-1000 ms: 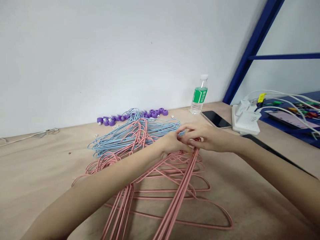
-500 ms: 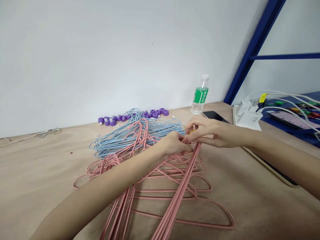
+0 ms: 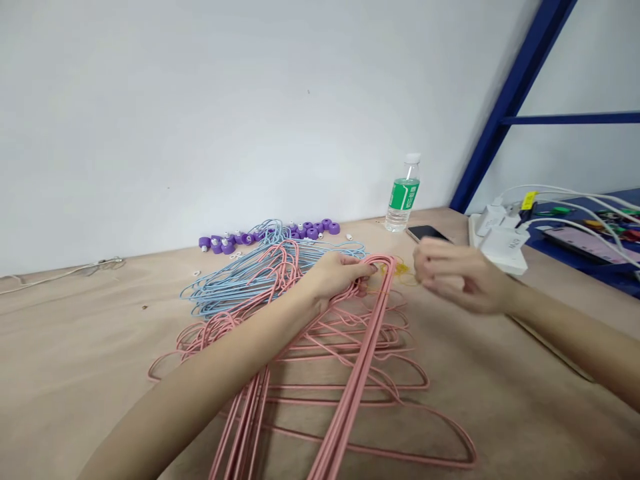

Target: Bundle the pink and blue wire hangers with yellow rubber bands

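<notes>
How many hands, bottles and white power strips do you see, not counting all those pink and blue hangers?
Left hand and right hand: 2
Bottle: 1
White power strip: 1
Total: 4

The pink hangers and blue hangers overlap too much to count anyway.

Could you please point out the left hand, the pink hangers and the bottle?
Left hand (image 3: 335,275): head view, back of the hand.
Pink hangers (image 3: 361,367): head view, long wires.
Bottle (image 3: 403,195): head view, green label.
</notes>
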A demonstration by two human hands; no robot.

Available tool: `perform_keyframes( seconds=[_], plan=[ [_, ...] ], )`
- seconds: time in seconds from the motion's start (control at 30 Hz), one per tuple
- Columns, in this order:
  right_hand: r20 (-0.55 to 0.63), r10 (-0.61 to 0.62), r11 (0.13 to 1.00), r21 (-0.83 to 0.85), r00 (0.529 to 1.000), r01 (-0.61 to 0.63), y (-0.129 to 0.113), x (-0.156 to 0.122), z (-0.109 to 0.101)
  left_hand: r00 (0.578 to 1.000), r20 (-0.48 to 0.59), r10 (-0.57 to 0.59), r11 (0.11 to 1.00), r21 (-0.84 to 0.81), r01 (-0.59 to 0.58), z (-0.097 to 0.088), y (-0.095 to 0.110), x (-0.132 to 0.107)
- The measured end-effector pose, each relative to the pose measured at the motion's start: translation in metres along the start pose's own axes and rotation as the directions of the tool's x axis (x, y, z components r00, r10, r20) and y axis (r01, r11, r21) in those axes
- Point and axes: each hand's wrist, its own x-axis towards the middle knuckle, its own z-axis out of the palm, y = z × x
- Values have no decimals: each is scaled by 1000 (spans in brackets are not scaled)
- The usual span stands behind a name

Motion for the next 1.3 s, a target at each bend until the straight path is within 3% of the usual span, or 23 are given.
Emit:
perform_keyframes(
  seconds=[0.13,0.23,0.3,0.37,0.4,0.47,0.53,0.6,0.7,0.87,1.1,1.2,1.3],
  plan=[
    [152,69,983,156,986,-93,-59,-20,27,997,4,-75,996,-47,75,0,3,4],
    [-70,124,987,116,990,-115,-74,-24,26,993,50,-106,993,-56,109,3,4,5],
    [-268,261,965,55,927,-256,-67,-19,17,990,79,-117,991,-60,121,5,5,4],
    [-325,433,895,45,841,-444,-53,-6,7,988,98,-122,990,-60,129,6,8,3],
    [-254,516,853,70,818,-517,-46,3,3,987,103,-125,990,-56,132,7,9,3],
    [42,639,761,113,768,-639,-36,20,-2,985,106,-135,989,-43,140,9,10,2],
    [292,684,681,74,668,-729,-30,33,-3,980,122,-154,987,-22,158,8,10,0],
    [355,708,656,-8,611,-755,-28,42,-4,968,166,-188,982,10,189,6,8,-4],
    [328,706,678,-57,628,-733,-28,44,-6,946,212,-247,969,81,235,-2,3,-14],
    [360,707,672,-71,609,-738,-25,34,-10,966,124,-225,964,172,202,-12,-4,-29],
    [440,678,656,0,589,-755,-24,27,-15,975,158,-154,960,257,110,0,0,-22],
    [480,634,683,20,607,-730,-26,28,-15,981,186,-62,960,280,7,4,5,-20],
    [481,677,645,-25,556,-764,-28,28,-12,988,99,122,909,389,-151,-7,9,-40]
  ],
)
